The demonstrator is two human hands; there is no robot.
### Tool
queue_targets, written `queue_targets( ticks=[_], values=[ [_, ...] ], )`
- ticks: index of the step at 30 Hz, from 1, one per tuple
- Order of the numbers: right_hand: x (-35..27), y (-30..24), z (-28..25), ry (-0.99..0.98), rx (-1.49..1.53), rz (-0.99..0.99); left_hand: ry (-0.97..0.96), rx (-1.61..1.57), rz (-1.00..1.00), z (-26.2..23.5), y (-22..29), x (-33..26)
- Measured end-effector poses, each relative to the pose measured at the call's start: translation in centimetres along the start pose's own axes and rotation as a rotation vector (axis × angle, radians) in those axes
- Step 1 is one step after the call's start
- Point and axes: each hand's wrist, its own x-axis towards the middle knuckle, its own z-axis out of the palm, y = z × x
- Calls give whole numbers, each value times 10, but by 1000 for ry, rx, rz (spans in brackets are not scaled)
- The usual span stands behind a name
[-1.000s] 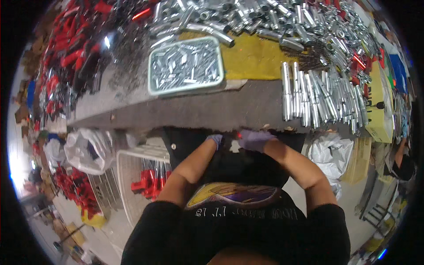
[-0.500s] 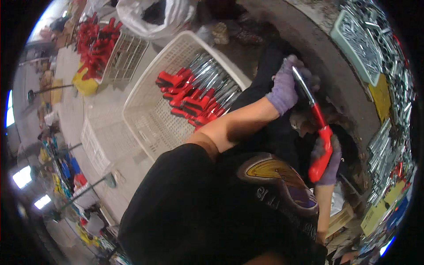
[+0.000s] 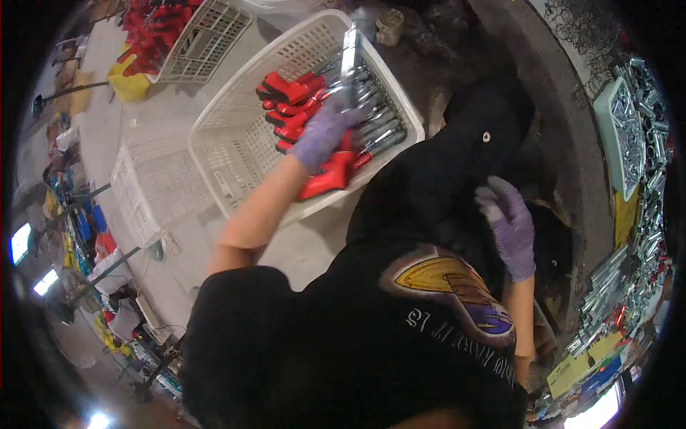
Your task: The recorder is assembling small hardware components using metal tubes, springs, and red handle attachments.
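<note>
Pale floor [image 3: 187, 266] spreads across the left of our head view, while a workbench [image 3: 530, 44] curves down the right, bearing a pale green tray [image 3: 608, 146] of small metal parts and, nearer to us, a row of loose chrome tubes [image 3: 604, 287]. Left of our black apron [image 3: 421, 189] stands a white perforated plastic basket [image 3: 415, 127], with a slatted crate [image 3: 214, 48] of red parts beyond it at the far left. Our left hand [image 3: 325, 136], purple-gloved and blurred, seems to be grasping a red-handled chrome tube [image 3: 333, 176] over the basket, its red handle on the near side and its shaft pointing to the far rim. Beneath it, similar red-handled tools [image 3: 291, 90] lie stacked, handles left and shafts right. Our right hand [image 3: 509, 230], also gloved, hangs over the apron with fingers loosely curled and nothing held. We judge that the main risk is a poor set-down: with the tube lying across the others' direction, its shaft could catch the far rim or knock the stack askew. Smooth round shafts might roll, and a glove could slip on the chrome, letting the heavier-looking handle drop. One-handed control adds to that, and scratched metal could result from shafts striking each other.
</note>
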Motion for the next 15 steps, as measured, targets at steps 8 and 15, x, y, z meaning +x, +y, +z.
queue_targets(
  ticks=[8,15],
  values=[
    [-17,38,-17,262,71,114,90,1170,-159,-92,-41,51],
    [-5,39,11,134,-159,67,-112,1504,-284,-74,-54,126]
  ],
)
